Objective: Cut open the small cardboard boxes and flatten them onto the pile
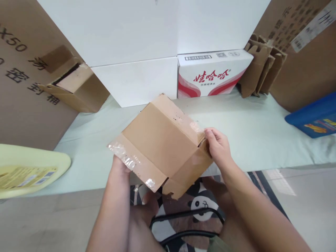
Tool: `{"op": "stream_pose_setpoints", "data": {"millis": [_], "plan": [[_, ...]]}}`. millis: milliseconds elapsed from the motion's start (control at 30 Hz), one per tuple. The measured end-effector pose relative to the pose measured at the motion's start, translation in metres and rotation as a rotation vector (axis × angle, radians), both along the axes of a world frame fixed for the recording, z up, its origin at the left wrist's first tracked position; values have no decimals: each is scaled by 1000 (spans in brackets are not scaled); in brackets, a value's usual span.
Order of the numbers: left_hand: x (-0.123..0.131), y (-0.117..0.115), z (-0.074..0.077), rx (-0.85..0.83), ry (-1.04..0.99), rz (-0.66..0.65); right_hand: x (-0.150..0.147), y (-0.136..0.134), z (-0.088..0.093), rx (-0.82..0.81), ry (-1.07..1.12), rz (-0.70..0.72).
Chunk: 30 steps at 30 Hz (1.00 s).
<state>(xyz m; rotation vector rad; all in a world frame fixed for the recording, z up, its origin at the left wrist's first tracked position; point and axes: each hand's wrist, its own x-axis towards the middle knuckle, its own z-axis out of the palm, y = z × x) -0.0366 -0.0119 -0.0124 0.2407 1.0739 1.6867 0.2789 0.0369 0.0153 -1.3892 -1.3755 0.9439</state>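
Observation:
A brown cardboard box (157,138) is held tilted in front of me, over the near edge of the cloth-covered surface. Its flaps stick out, and strips of clear tape cling to the left one. My right hand (219,145) pinches the box's right corner between thumb and fingers. Under the taped left flap sits my left hand (121,163); its fingers are mostly hidden behind the cardboard, which appears to rest in its grip.
White boxes (136,82) and a red-and-white printed carton (212,75) line the back. An open small box (81,87) stands left, folded cardboard (256,66) right. A yellow bottle (34,169) and a blue container (315,115) flank the pale green cloth (252,129).

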Motion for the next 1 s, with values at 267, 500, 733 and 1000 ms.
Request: {"op": "stream_pose_setpoints", "data": {"millis": [267,500,733,1000], "plan": [[14,10,28,-61,-144,214,3,11,-16,-95,243,-60],[24,14,39,-49,-133,279,-6,-6,-6,-470,530,296],[10,9,36,38,-264,155,15,-10,15,-147,513,24],[6,-1,41,49,-314,131,131,-45,57,-116,-99,-337]]}}
